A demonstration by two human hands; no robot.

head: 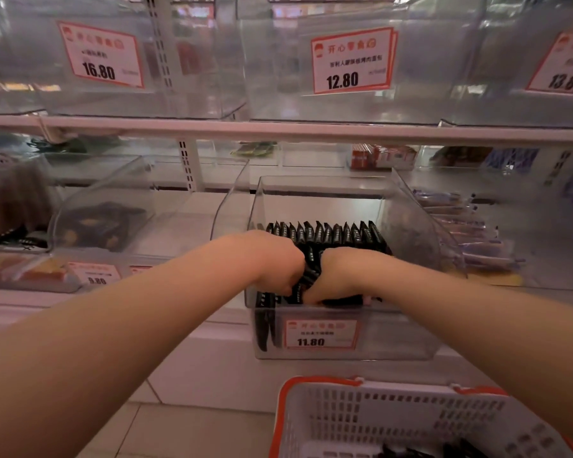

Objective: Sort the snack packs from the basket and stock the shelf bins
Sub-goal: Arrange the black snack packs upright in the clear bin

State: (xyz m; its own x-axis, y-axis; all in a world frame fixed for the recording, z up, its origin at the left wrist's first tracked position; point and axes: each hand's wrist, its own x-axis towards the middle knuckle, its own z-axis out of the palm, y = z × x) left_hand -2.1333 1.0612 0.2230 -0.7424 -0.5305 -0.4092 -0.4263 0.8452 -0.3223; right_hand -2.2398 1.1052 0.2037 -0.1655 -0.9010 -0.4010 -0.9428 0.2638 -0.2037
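Note:
Both my hands reach into a clear plastic shelf bin (407,345) that carries an 11.80 price tag. My left hand (275,262) and my right hand (339,276) are closed together on a bundle of black snack packs (310,269) at the front of the bin. Behind them a row of black snack packs (328,233) stands upright on edge. Two more black packs lean against the bin's left front wall. The white basket with an orange rim (394,421) sits below on the floor, with a few dark packs left in its bottom.
A clear bin (90,206) to the left holds dark packs with yellow marks. To the right lie purple and white packs (470,233). The upper shelf carries empty clear bins with tags 16.80 (100,54), 12.80 (351,59) and 13.80.

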